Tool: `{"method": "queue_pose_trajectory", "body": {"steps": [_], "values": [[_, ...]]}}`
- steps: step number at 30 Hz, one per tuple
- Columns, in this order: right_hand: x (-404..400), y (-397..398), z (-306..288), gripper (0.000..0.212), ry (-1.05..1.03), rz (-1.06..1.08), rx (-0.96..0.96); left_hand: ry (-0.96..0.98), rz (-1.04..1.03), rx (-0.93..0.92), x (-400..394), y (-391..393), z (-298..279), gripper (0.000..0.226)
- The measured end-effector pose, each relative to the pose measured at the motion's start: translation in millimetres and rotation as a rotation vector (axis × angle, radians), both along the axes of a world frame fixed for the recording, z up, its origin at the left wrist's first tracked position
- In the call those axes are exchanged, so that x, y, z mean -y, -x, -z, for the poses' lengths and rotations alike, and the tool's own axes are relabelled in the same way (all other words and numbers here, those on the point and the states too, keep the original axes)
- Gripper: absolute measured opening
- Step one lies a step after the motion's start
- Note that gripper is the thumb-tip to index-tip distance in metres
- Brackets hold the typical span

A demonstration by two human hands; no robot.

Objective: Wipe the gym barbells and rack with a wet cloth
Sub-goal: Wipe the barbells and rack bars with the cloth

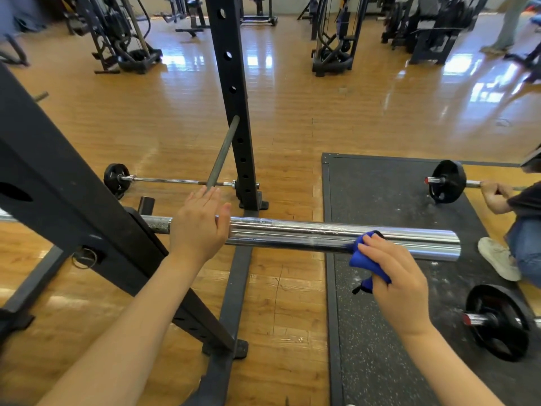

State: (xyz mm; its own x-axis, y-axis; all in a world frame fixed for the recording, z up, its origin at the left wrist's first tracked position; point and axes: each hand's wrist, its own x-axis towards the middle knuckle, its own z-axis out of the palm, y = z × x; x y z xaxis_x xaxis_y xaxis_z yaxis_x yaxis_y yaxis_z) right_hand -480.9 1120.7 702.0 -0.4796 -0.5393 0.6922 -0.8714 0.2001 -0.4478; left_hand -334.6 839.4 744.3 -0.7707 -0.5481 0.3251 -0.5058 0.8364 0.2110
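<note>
Wiping the chrome sleeve of a racked barbell with a blue cloth.

The right hand is gripping the bunched cloth and pressing it against the near side of the sleeve, close to its free end. The left hand is lying flat, fingers straight, over the bar beside the black rack. Another person is crouching at a loaded barbell on the rubber mat.

Four barbells: one shiny one on the rack, three on the floor. One blue cloth. Two black rack posts, one dark mat.
</note>
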Motion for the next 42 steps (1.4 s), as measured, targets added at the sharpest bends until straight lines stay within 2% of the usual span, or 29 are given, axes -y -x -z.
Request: {"method": "queue_pose_trajectory", "body": {"steps": [4, 9, 12, 15, 17, 19, 21, 22, 28, 37, 39, 42], "values": [[-3, -1, 6, 0.032, -0.028, -0.001, -0.032, -0.004, -0.01, -0.009, -3, 3, -7, 0.061], [-10, -10, 8, 0.035, -0.044, 0.0, -0.035, -0.114, 0.016, 0.017, -2, 14, -25, 0.038], [-5, -10, -15, 0.037, 0.015, 0.048, 0.017, -0.165, 0.006, -0.148, 2, 12, -23, 0.051], [12, 4, -48, 0.037, 0.013, 0.088, 0.05, -0.046, -0.035, -0.264, 1, 1, -6, 0.055], [30, 15, -64, 0.031, -0.084, 0.1, 0.124, 0.069, -0.002, -0.204, -4, -7, 8, 0.05], [46, 22, -67, 0.027, -0.28, 0.082, 0.248, 0.138, 0.007, -0.156, -5, -9, 17, 0.049], [52, 22, -57, 0.028, -0.444, 0.108, 0.237, 0.139, 0.001, -0.132, -1, -8, 19, 0.049], [51, 20, -53, 0.027, -0.434, 0.115, 0.198, 0.136, 0.005, -0.127, 0, -7, 19, 0.049], [32, 3, -17, 0.031, -0.074, 0.094, 0.023, 0.084, 0.026, -0.087, 1, -5, 14, 0.049], [17, -22, 12, 0.027, 0.028, 0.033, -0.045, -0.07, 0.014, 0.04, 4, 8, -16, 0.058], [19, -23, 9, 0.029, 0.024, 0.059, -0.032, -0.132, 0.022, 0.022, 6, 12, -19, 0.042], [22, -25, -3, 0.032, 0.038, 0.088, -0.003, -0.109, 0.017, -0.159, 7, 11, -17, 0.037]]}}
